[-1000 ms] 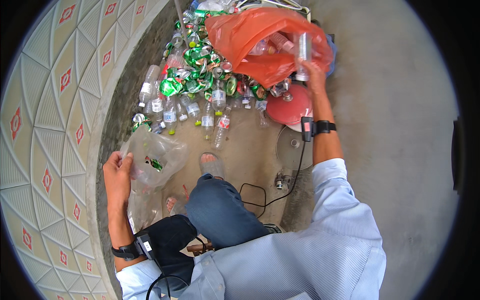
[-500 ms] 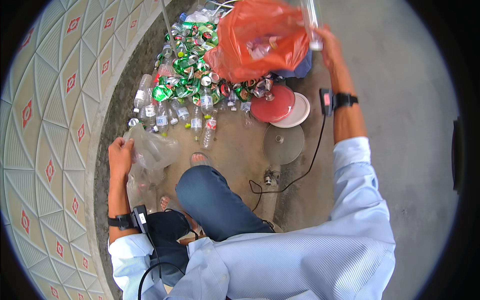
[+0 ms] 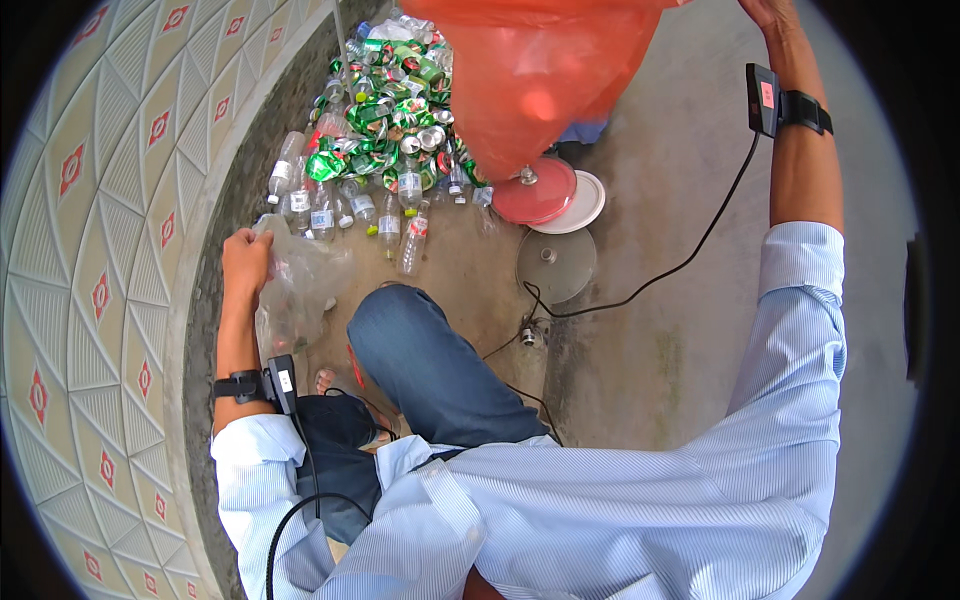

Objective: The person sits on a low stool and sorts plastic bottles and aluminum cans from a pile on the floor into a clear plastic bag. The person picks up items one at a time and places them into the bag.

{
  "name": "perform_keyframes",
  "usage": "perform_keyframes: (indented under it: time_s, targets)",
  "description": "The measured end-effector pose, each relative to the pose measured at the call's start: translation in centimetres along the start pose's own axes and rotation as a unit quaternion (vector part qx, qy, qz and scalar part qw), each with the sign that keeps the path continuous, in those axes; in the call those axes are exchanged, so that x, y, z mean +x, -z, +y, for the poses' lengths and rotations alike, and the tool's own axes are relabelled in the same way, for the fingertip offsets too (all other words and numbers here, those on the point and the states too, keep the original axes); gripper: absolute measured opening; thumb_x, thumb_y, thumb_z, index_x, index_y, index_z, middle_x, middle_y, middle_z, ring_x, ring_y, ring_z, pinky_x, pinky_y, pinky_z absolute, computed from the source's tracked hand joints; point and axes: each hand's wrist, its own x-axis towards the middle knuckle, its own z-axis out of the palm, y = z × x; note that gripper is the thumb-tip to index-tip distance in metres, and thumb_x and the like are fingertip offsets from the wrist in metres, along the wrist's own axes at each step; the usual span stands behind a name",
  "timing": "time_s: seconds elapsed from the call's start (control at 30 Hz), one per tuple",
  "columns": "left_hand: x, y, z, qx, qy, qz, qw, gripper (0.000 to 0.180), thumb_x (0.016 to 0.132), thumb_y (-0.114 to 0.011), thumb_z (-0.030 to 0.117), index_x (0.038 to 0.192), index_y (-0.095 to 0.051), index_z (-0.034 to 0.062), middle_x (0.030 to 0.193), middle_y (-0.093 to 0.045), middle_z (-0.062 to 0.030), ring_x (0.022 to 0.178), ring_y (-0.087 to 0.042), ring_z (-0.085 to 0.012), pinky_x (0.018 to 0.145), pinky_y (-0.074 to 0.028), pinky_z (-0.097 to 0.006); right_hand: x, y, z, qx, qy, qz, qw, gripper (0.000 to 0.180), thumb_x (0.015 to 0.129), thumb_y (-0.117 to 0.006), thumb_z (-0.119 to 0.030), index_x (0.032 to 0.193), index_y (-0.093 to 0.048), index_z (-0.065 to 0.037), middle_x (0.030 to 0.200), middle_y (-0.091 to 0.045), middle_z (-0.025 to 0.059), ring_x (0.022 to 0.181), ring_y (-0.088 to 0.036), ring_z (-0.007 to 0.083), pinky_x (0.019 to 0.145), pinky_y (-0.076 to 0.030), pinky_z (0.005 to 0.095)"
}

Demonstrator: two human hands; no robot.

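Observation:
My left hand [image 3: 247, 262] is closed on the gathered edge of a translucent plastic bag [image 3: 300, 270], which hangs beside my knee. A few pale shapes show faintly through its film. At the top edge of the picture my right hand [image 3: 772, 12] is cut off, its fingertips out of view, so its hold cannot be seen. Left of that hand, a big orange-red plastic bag [image 3: 550, 80] hangs over the floor, its upper part beyond the picture. Crushed green and silver cans [image 3: 400, 125] lie heaped left of the red bag, with clear plastic bottles [image 3: 322, 215] along the heap's near side.
A red round lid [image 3: 535, 200], a white lid [image 3: 590, 205] and a grey disc [image 3: 557, 268] overlap on the concrete floor. Black cable [image 3: 650, 297] runs from my right wrist strap. A patterned tile surface [image 3: 100, 290] with a concrete kerb borders the left side.
My right hand has moved up and to the right, and the clear plastic container beside it has left view. The red bag has shifted up and right. My left hand still grips its bag.

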Motion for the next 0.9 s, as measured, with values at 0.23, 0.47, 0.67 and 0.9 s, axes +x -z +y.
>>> perform_keyframes:
  time_s: [0.23, 0.47, 0.67, 0.9]
  targets:
    - [-0.2, 0.3, 0.3, -0.005, 0.017, 0.009, 1.000, 0.028, 0.087, -0.069, 0.023, 0.081, -0.061, -0.0036, 0.075, -0.065, -0.0132, 0.062, -0.063, -0.0215, 0.051, -0.054, -0.038, -6.3, 6.5, 5.2, 0.104, -0.100, 0.021, 0.989, 0.047, 0.094, -0.065, -0.037, 0.125, -0.062, -0.001, 0.117, -0.070, 0.0089, 0.107, -0.067, 0.0207, 0.099, -0.052, 0.0354]
    - [0.0, 0.4, -0.1, -0.014, 0.036, 0.000, 0.999, 0.028, 0.087, -0.069, 0.023, 0.082, -0.060, -0.0026, 0.078, -0.066, -0.0134, 0.065, -0.064, -0.0215, 0.052, -0.056, -0.038, -22.6, 8.1, 16.3, -0.210, -0.347, -0.013, 0.914, 0.035, 0.082, -0.075, -0.037, 0.097, -0.075, -0.005, 0.095, -0.073, 0.0029, 0.089, -0.067, 0.0156, 0.082, -0.051, 0.0308]
    - [0.3, 0.0, -0.9, -0.009, 0.031, -0.015, 0.999, 0.027, 0.087, -0.069, 0.023, 0.079, -0.059, -0.0012, 0.076, -0.064, -0.0107, 0.064, -0.063, -0.0199, 0.051, -0.056, -0.038, -32.2, 2.8, 23.0, -0.599, -0.422, -0.062, 0.677, 0.036, 0.065, -0.079, -0.029, 0.084, -0.073, 0.002, 0.079, -0.070, 0.0162, 0.071, -0.066, 0.0306, 0.071, -0.053, 0.0412]
    - [0.9, 0.4, -1.9, -0.016, 0.031, -0.023, 0.999, 0.027, 0.089, -0.068, 0.025, 0.079, -0.061, 0.0004, 0.074, -0.060, -0.0064, 0.064, -0.060, -0.0174, 0.050, -0.055, -0.036, -34.8, -0.4, 21.1, -0.743, -0.129, -0.029, 0.656, 0.024, 0.075, -0.075, -0.020, 0.091, -0.068, -0.003, 0.100, -0.067, 0.0165, 0.096, -0.066, 0.0400, 0.080, -0.054, 0.0482]
